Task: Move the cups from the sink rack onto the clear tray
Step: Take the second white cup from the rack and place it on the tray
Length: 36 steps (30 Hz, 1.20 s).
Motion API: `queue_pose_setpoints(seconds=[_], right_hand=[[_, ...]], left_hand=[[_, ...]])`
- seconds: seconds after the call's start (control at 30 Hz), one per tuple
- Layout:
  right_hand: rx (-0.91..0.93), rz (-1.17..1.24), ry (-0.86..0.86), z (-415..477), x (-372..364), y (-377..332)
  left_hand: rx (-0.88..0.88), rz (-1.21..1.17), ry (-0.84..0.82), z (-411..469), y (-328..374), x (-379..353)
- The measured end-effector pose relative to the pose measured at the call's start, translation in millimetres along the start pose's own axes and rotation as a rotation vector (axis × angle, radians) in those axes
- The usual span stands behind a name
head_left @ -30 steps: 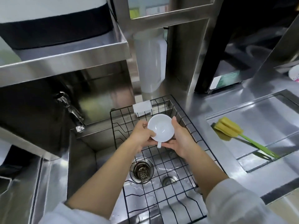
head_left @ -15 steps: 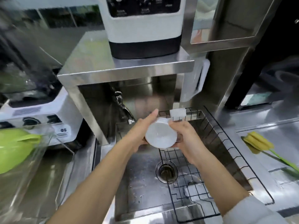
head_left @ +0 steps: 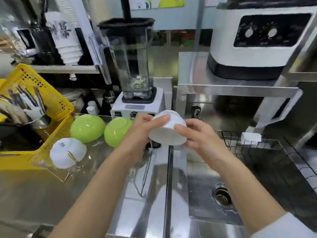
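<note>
Now, leftward, the clear tray (head_left: 96, 162) on the bench is holding three upturned cups; both hands, left hand (head_left: 142, 133) and right hand (head_left: 199, 136), fingers pressed around the white cup (head_left: 167, 130), are carrying it off the sink rack (head_left: 257, 148), mouth-down, nearing the tray's right edge.

Single head-worn view, angled forward and down, close over sink (head_left: 214, 203) and, somewhat blurred, left counter (head_left: 34, 194)

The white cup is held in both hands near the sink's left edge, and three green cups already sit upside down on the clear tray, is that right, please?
Not quite: the head view shows only two green cups upside down on the clear tray, plus a white one. The rest holds: the left hand and right hand both hold the white cup near the sink's left edge.
</note>
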State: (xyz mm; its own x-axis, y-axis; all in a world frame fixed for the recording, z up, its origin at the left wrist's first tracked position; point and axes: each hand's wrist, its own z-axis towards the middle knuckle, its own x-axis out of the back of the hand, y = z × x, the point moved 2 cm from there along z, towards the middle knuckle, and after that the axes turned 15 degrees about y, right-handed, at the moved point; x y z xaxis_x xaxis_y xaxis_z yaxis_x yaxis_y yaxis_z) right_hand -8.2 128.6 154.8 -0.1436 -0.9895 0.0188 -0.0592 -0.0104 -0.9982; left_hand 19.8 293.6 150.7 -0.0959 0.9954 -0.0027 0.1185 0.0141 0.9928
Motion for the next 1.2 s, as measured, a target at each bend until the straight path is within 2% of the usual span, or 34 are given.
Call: queue_pose_setpoints(seconds=[0.27, 0.4, 0.6, 0.83, 1.2], right_hand=[[0.222, -0.174, -0.122, -13.9, -74.2, 0.3], [0.300, -0.296, -0.151, -17.4, -100.1, 18.0], [0.400, -0.452, -0.192, -21.7, -118.7, 38.9], [0.508, -0.658, -0.187, -26.7, -124.3, 43.7], [0.530, -0.726, -0.168, -25.7, -130.1, 50.2]], left_hand=[[-0.003, 0.162, -0.141, -13.4, 3.6, 100.9], [-0.091, 0.246, -0.147, -10.0, -6.1, 126.9], [-0.227, 0.378, -0.267, -1.9, -22.5, 137.6], [-0.332, 0.528, -0.299, 2.8, -36.9, 139.6], [-0.418, 0.586, -0.324, 6.1, -39.6, 144.0]])
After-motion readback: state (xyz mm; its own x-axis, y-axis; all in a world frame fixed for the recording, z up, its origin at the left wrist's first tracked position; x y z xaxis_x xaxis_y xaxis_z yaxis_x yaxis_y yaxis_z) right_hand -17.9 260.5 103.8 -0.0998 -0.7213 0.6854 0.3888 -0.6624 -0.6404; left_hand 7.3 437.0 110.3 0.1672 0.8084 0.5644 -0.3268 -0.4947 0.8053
